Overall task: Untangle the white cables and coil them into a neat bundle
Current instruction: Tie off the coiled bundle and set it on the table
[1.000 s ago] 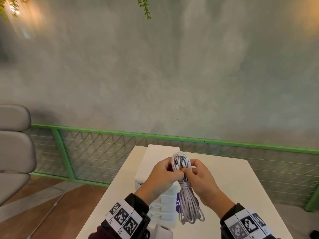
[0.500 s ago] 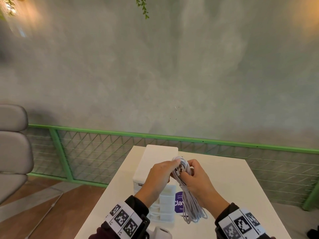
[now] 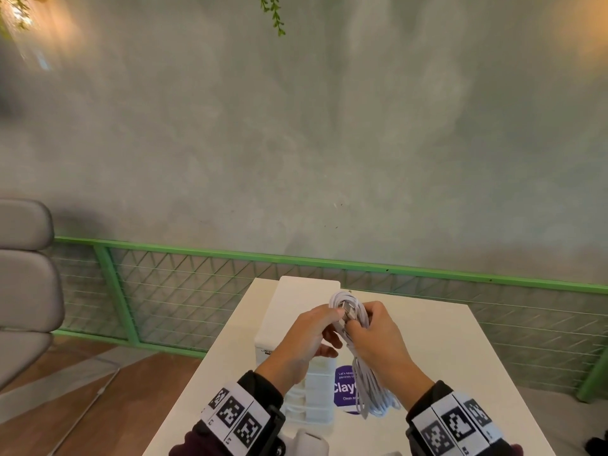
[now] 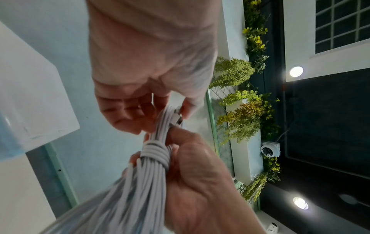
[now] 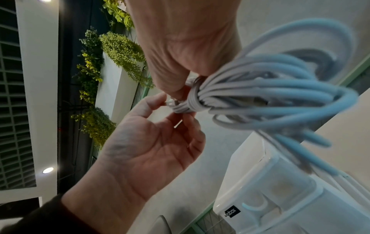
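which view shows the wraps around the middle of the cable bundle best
Left wrist view: the wraps sit centred, sharp, each turn distinct, beside the right hand. The right wrist view shows them smaller, partly behind fingers. In the head view the hands hide them.

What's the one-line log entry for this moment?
stage: securing coil | right hand: grips wrapped cable bundle above table | left hand: pinches connector end | wraps at waist: on | end: loose

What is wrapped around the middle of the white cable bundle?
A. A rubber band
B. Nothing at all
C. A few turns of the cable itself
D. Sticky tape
C: the left wrist view shows white cable turns wound tightly round the bundle, just where the right hand grips it.
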